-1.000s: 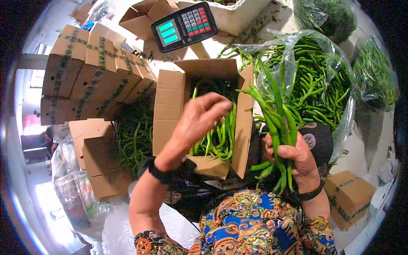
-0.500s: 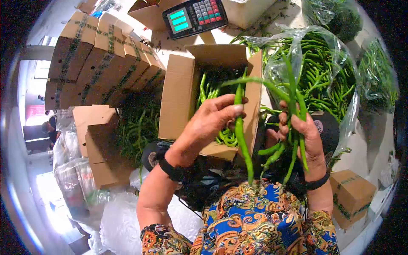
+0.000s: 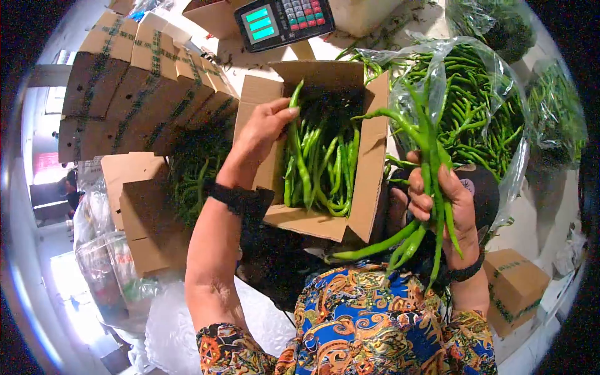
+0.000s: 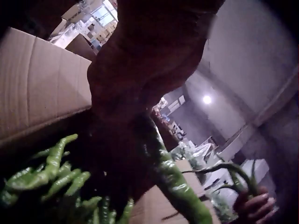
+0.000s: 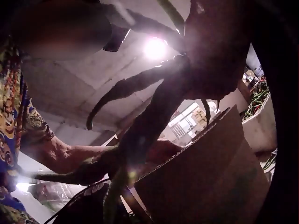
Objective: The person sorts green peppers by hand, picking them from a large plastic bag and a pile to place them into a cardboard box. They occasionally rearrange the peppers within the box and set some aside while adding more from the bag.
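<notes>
Over the left side of an open cardboard box (image 3: 374,162), my left hand (image 3: 265,128) pinches one long green chili pepper (image 3: 298,147) near its upper end, and the pepper hangs downward. Inside the box lie several green chili peppers (image 3: 340,169). To the right of the box, my right hand (image 3: 450,200) grips a bunch of green chili peppers (image 3: 428,147), with ends sticking out above and below the fist. The left wrist view has the pinched pepper (image 4: 175,182) close up. In the right wrist view the bunch (image 5: 149,116) looks dark against the light.
A clear plastic bag (image 3: 500,62) full of green peppers stands at the right. A scale display (image 3: 259,28) is behind the box. Taped cartons (image 3: 144,81) are stacked at left, and a smaller carton (image 3: 515,290) sits at lower right.
My left hand came empty to the bunch, took one chili pepper, and carried it left over the box. My right hand still holds the bunch at nearly the same place.
</notes>
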`<state>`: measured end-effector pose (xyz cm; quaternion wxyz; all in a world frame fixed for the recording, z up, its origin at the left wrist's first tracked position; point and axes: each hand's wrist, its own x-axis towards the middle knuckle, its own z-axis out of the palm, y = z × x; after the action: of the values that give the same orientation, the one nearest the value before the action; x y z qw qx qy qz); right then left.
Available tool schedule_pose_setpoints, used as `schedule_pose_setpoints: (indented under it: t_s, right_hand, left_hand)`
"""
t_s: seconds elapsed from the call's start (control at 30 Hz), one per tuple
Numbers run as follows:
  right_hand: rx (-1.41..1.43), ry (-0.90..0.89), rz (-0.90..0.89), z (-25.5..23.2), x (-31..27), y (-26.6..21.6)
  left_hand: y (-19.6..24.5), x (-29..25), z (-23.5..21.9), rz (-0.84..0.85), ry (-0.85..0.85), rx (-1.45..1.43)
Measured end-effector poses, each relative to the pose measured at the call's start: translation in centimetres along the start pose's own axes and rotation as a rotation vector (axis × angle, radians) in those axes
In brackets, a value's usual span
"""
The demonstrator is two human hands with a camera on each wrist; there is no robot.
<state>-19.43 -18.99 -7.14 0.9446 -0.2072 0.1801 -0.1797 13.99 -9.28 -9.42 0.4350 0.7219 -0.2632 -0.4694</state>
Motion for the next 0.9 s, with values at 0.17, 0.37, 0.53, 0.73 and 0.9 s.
schedule_pose_setpoints:
  t_s: [0.17,0.37,0.53,0.73,0.9]
  right_hand:
    - [0.003,0.0,0.056,0.3,-0.4,-0.3]
    - [-0.01,0.033,0.092,0.9,-0.6,-0.4]
    - [-0.033,0.006,0.183,1.3,-1.1,-0.6]
    - [-0.089,0.026,0.134,1.3,-1.9,-0.6]
    - [0.085,0.007,0.101,0.0,-1.4,-0.3]
  left_hand:
    - [-1.6,0.7,2.6,0.353,0.332,0.637]
    - [6.5,-6.5,9.2,0.516,0.081,0.314]
    - [5.6,-6.6,10.9,0.964,-0.042,0.785]
    - [5.2,-7.1,5.4,0.682,0.066,0.683]
    - [2.6,-8.4,1.6,0.292,0.005,0.535]
